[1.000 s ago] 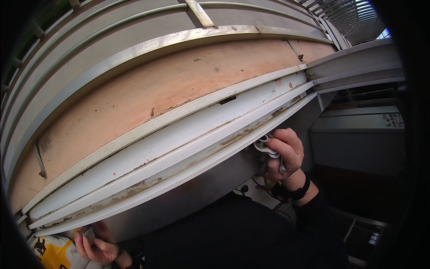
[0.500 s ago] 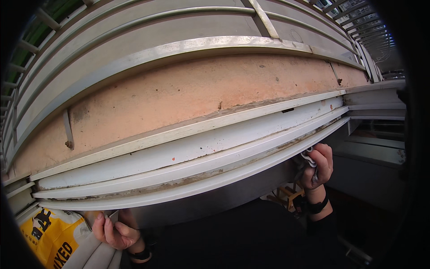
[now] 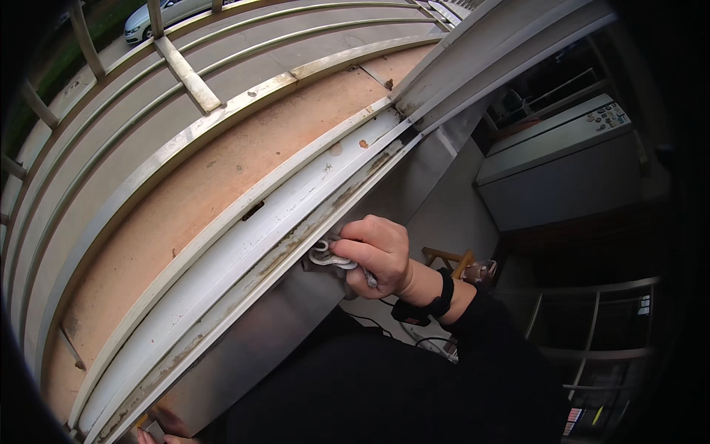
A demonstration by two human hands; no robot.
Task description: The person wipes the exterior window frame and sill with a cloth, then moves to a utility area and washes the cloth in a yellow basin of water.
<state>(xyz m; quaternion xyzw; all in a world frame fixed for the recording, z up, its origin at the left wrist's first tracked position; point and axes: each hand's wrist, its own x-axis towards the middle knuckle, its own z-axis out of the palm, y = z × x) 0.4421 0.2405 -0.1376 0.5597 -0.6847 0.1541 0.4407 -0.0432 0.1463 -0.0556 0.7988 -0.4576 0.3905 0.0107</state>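
My right hand (image 3: 376,254) is closed around a crumpled grey-white cloth (image 3: 325,257), right beside the inner edge of a white sliding-window track (image 3: 255,240). Dark dirt lines the groove of this track, and brownish spots mark its white floor. At the bottom left, only the fingers of my left hand (image 3: 170,439) show, by the near end of the track. They are closed on a small flat grey piece (image 3: 155,430), whose kind I cannot make out; the rest of that hand is cut off by the picture's edge.
Beyond the track lies a pinkish ledge (image 3: 200,192), bounded by metal railings (image 3: 244,103). An upright window frame (image 3: 473,66) rises at the track's far end. Below the sill is a shiny metal surface (image 3: 259,337); a white cabinet-like box (image 3: 555,166) stands to the right.
The view has turned toward the right end of the track. My right hand with the cloth now appears nearer the middle, while my left hand has slipped mostly out at the bottom.
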